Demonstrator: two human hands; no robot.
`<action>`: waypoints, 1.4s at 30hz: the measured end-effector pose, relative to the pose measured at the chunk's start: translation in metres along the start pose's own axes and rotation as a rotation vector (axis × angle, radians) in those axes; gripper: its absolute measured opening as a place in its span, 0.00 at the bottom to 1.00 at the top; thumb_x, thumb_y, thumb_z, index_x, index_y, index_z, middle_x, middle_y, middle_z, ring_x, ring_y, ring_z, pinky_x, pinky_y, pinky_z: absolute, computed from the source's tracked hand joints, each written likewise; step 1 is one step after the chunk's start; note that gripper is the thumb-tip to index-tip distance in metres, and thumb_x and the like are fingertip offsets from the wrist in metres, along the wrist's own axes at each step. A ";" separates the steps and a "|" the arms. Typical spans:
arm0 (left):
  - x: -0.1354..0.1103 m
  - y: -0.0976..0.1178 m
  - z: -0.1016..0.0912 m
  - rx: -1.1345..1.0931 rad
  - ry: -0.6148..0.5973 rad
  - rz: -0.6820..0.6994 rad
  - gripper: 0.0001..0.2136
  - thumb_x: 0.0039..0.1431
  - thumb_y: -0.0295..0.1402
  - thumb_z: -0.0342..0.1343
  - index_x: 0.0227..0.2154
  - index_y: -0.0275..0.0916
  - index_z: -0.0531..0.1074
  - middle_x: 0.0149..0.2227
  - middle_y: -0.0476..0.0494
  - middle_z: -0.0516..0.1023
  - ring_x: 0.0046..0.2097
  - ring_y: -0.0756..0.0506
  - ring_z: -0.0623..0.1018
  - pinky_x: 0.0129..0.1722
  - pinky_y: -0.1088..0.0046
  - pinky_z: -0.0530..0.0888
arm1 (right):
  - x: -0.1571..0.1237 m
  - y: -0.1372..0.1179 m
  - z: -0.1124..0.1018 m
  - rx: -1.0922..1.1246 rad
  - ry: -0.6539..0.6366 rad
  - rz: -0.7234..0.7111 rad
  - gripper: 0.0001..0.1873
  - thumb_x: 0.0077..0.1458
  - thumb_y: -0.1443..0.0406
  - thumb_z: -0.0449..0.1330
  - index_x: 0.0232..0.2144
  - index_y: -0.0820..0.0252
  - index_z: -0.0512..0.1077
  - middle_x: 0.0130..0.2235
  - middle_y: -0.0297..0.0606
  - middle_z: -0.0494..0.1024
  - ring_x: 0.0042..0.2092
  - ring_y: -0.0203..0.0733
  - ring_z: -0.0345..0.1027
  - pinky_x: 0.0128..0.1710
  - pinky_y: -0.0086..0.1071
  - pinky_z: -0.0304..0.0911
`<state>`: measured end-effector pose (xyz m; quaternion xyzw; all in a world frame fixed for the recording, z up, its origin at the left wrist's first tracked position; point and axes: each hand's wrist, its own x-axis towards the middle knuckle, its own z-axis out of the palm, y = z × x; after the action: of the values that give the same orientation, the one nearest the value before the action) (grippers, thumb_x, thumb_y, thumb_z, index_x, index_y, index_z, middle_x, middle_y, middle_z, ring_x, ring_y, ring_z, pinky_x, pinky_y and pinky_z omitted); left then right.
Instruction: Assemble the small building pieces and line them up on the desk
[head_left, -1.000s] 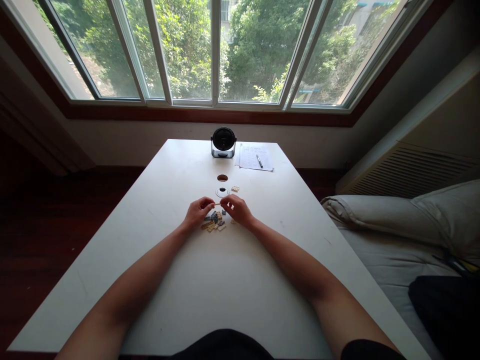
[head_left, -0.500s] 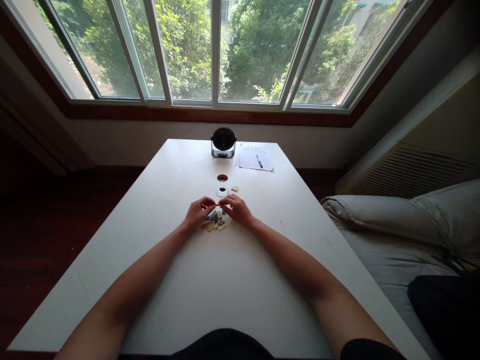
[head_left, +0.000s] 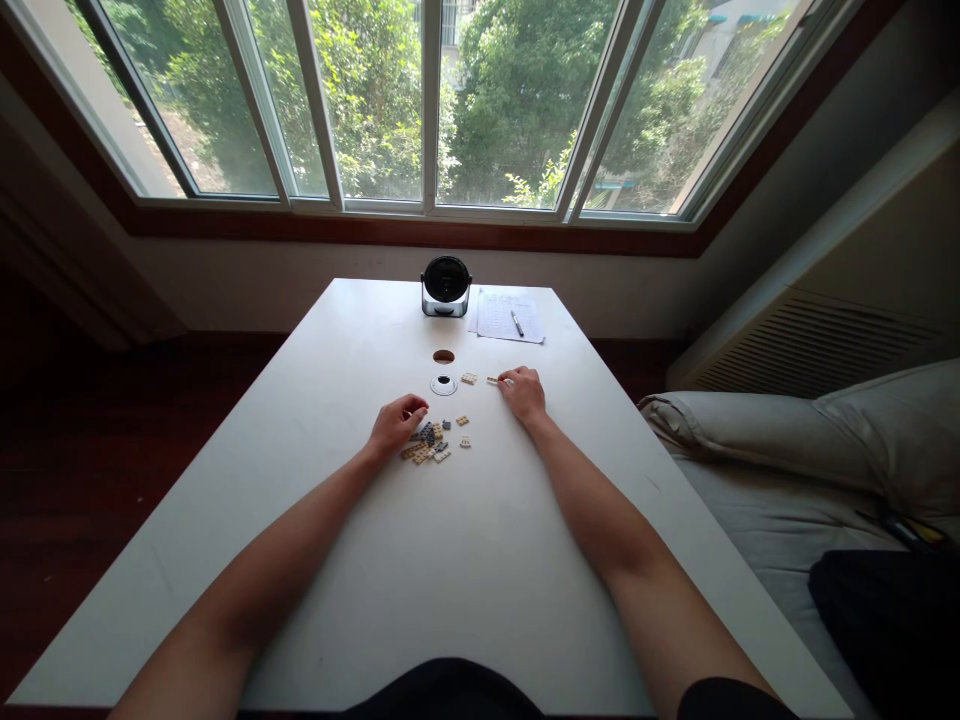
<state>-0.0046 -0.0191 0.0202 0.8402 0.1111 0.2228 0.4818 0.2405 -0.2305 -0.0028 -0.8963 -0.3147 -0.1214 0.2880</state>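
A small heap of tan and grey toy bricks (head_left: 429, 443) lies in the middle of the white table (head_left: 315, 470). My left hand (head_left: 396, 424) rests curled at the heap's left edge, fingertips on the bricks. My right hand (head_left: 523, 394) is out to the right and farther back, its fingertips pinched on a small tan brick piece (head_left: 493, 381) at the table surface. Another tan brick (head_left: 469, 378) lies just left of that piece. Two loose tan bricks (head_left: 463, 431) sit right of the heap.
A white round disc (head_left: 443, 385) and a brown hole (head_left: 444, 356) lie beyond the bricks. A small black fan (head_left: 445, 285) and a paper sheet with a pen (head_left: 512, 315) stand at the far edge. A bed with pillows (head_left: 810, 440) borders the table's right side.
My right hand left the left hand above the heap and moved right and away, carrying the small tan piece down to the table. The left hand stayed at the heap.
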 end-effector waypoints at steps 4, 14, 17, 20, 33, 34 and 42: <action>0.001 -0.002 0.001 0.024 -0.005 0.006 0.11 0.59 0.42 0.55 0.36 0.42 0.77 0.34 0.46 0.80 0.31 0.48 0.73 0.32 0.72 0.71 | 0.001 0.004 0.007 -0.044 -0.017 0.015 0.09 0.60 0.63 0.59 0.39 0.55 0.80 0.41 0.44 0.73 0.48 0.50 0.62 0.50 0.40 0.60; 0.001 -0.002 0.001 0.038 -0.001 0.013 0.10 0.59 0.42 0.55 0.35 0.42 0.77 0.32 0.47 0.79 0.30 0.48 0.73 0.31 0.72 0.70 | 0.002 0.008 0.014 -0.058 0.004 0.027 0.08 0.58 0.64 0.59 0.37 0.56 0.78 0.39 0.43 0.73 0.45 0.49 0.63 0.48 0.40 0.60; 0.000 -0.002 0.001 0.050 -0.004 0.017 0.10 0.60 0.41 0.55 0.35 0.42 0.77 0.33 0.47 0.79 0.30 0.48 0.73 0.31 0.71 0.70 | 0.003 0.010 0.016 -0.040 0.011 0.036 0.08 0.58 0.64 0.59 0.37 0.56 0.78 0.39 0.43 0.73 0.45 0.48 0.63 0.48 0.40 0.60; 0.000 -0.001 0.000 0.057 -0.006 0.017 0.10 0.60 0.41 0.55 0.35 0.42 0.78 0.33 0.47 0.79 0.30 0.48 0.73 0.32 0.71 0.70 | 0.003 0.011 0.016 -0.033 0.008 0.025 0.08 0.59 0.64 0.59 0.36 0.55 0.79 0.39 0.43 0.73 0.45 0.48 0.63 0.47 0.39 0.61; 0.000 0.000 0.000 0.060 -0.028 0.013 0.11 0.60 0.40 0.54 0.36 0.41 0.78 0.33 0.46 0.80 0.32 0.47 0.74 0.32 0.72 0.69 | 0.002 0.007 0.015 -0.008 0.017 -0.010 0.10 0.61 0.67 0.55 0.39 0.57 0.76 0.39 0.42 0.74 0.45 0.48 0.63 0.47 0.37 0.60; 0.000 0.001 -0.001 0.068 -0.032 0.012 0.11 0.61 0.40 0.53 0.36 0.41 0.78 0.33 0.47 0.80 0.32 0.47 0.73 0.32 0.72 0.69 | 0.001 0.006 0.016 -0.007 0.012 -0.030 0.09 0.61 0.68 0.56 0.39 0.56 0.76 0.40 0.41 0.74 0.46 0.47 0.63 0.47 0.37 0.61; 0.000 0.002 -0.001 0.097 -0.054 0.018 0.11 0.62 0.39 0.51 0.37 0.41 0.77 0.34 0.47 0.79 0.32 0.49 0.73 0.33 0.74 0.69 | 0.001 0.007 0.016 -0.044 -0.009 -0.023 0.06 0.61 0.65 0.58 0.36 0.56 0.76 0.38 0.41 0.73 0.46 0.48 0.63 0.47 0.37 0.60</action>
<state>-0.0054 -0.0196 0.0225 0.8693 0.1011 0.1987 0.4411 0.2460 -0.2246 -0.0185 -0.8992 -0.3236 -0.1275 0.2653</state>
